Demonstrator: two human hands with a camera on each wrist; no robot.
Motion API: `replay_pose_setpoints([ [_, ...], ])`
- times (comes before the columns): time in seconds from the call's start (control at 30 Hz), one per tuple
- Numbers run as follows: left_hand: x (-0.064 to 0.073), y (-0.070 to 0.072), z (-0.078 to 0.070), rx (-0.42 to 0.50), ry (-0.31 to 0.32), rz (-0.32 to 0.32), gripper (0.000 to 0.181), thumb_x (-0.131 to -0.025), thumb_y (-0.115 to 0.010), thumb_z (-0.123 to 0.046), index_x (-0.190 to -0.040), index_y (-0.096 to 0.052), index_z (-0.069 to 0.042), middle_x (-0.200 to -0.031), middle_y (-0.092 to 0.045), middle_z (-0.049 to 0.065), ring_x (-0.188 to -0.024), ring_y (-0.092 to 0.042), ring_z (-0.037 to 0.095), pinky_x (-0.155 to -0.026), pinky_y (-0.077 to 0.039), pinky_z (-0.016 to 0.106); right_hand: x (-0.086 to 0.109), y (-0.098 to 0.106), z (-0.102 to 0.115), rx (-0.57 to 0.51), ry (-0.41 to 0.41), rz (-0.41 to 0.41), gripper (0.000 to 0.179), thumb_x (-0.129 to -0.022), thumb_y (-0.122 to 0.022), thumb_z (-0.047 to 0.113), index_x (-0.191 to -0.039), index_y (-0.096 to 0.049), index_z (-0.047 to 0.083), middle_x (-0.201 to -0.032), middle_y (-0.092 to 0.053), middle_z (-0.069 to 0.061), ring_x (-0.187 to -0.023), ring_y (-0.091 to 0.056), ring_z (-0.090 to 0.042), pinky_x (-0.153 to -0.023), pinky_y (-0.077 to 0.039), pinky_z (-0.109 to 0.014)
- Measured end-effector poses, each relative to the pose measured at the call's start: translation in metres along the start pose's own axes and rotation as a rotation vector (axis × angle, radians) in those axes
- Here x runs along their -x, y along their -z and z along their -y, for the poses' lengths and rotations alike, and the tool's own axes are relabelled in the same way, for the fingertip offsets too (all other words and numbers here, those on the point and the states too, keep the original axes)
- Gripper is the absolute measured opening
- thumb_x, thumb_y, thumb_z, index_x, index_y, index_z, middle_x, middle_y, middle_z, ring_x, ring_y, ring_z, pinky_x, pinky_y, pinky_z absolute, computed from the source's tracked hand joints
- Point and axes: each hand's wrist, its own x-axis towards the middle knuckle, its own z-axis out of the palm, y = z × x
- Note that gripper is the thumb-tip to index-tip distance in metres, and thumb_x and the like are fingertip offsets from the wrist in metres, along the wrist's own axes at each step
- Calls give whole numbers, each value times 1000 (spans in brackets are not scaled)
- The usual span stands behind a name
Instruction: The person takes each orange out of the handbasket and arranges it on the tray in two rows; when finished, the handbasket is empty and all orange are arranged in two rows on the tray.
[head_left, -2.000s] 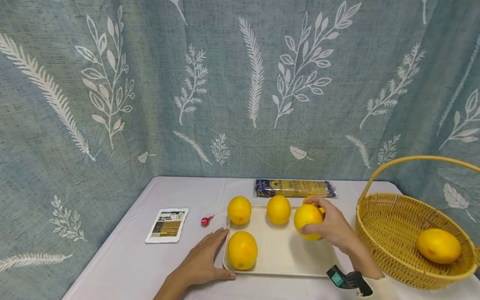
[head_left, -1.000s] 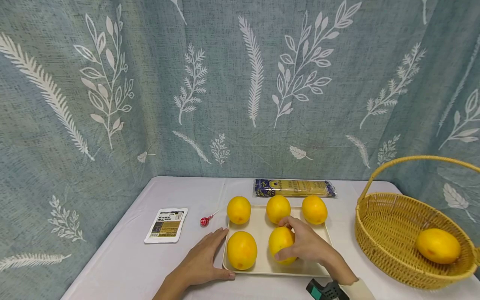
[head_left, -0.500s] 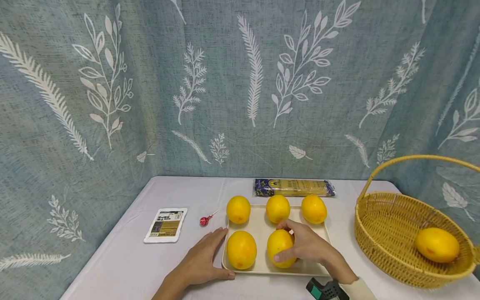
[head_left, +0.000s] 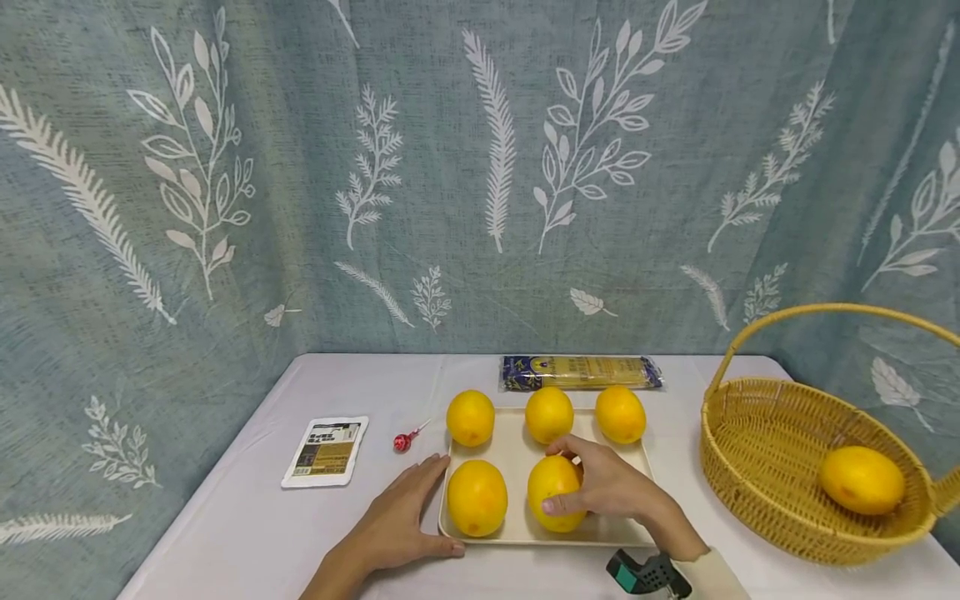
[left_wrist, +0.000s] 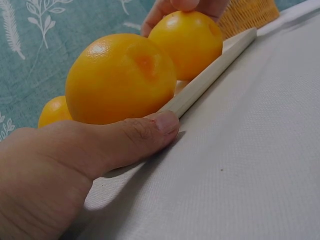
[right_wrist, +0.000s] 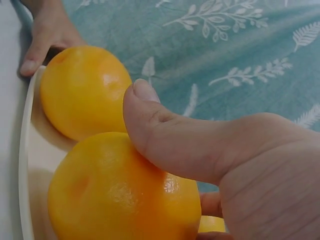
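My right hand [head_left: 611,487] grips a yellow-orange orange [head_left: 551,504] at the front middle of the cream tray [head_left: 517,533], thumb on the near side and fingers behind. In the right wrist view the thumb lies along the top of that orange [right_wrist: 120,195]. My left hand [head_left: 397,521] rests at the tray's left end, thumb at the front corner and fingers along the side. Beside it, in the front left corner, sits another orange [head_left: 477,498]. The back row holds a left orange [head_left: 470,418], a middle orange [head_left: 549,414] and a right orange [head_left: 620,414].
A wicker basket [head_left: 787,546] with a tall handle stands to the right, one orange [head_left: 862,481] inside. Behind the tray lies a packet of spaghetti [head_left: 581,372]. On the left are a red lollipop [head_left: 402,442] and a flat white packet [head_left: 326,452]. A patterned curtain [head_left: 450,167] closes the back.
My right hand carried the orange from over the tray's back right to its front middle, beside the left orange, and still grips it. My left hand has stayed at the tray. The view shifted slightly.
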Motion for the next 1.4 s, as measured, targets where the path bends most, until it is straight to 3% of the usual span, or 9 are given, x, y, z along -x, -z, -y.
replay_pose_setpoints([
  [0.27,0,0,0,5,11,1,121,-61,-85,-69,-157,-37,-13,-162,-36,14,-148,-33,39,-119,-28,61,1,5,2,8,-2,5,73,-79,-88,37,-136,-57,4,-127,-61,-13,-107,-60,-27,-91,-53,-47],
  [0.5,2,2,-1,9,14,-2,121,-61,-85,-69,-157,-37,-13,-162,-36,14,-147,-33,39,-118,-29,62,9,24,5,-21,-19,-52,75,-82,-86,34,-142,-52,4,-137,-56,-21,-117,-59,-38,-93,-54,-51],
  [0.7,2,2,0,11,15,-7,121,-61,-86,-68,-157,-38,-13,-162,-36,14,-147,-34,39,-118,-29,63,21,53,2,-25,-80,-153,73,-82,-85,36,-142,-54,7,-132,-60,-19,-116,-60,-36,-95,-54,-50],
  [0.93,1,1,0,14,15,-6,121,-61,-86,-68,-157,-38,-12,-161,-37,15,-147,-34,41,-118,-29,63,55,99,-11,21,-144,-303,61,-91,-77,36,-134,-58,-2,-121,-65,-19,-102,-65,-28,-82,-59,-42],
  [1.1,1,0,-1,10,-6,-21,120,-61,-86,-68,-156,-39,-11,-160,-39,16,-146,-36,42,-116,-30,64,87,133,-33,104,-325,-450,74,-93,-67,56,-134,-57,-5,-126,-62,-26,-110,-61,-39,-84,-56,-48],
  [1.23,0,0,0,8,-12,-22,121,-61,-86,-69,-156,-39,-10,-160,-39,16,-146,-35,42,-117,-30,64,109,155,-53,117,-514,-536,93,-90,-60,69,-143,-48,-7,-147,-41,-37,-124,-45,-55,-89,-50,-60],
  [1.33,0,0,0,5,-13,-17,121,-61,-86,-69,-156,-38,-10,-160,-38,16,-146,-35,41,-117,-29,63,118,163,-66,140,-656,-598,97,-91,-58,69,-147,-41,-8,-153,-28,-40,-129,-34,-61,-95,-42,-69],
  [1.4,-1,0,0,6,-12,-13,121,-62,-86,-69,-156,-38,-10,-160,-38,16,-146,-35,41,-118,-29,63,121,164,-73,164,-737,-641,95,-93,-58,65,-149,-38,-9,-153,-27,-41,-131,-31,-62,-101,-36,-71],
])
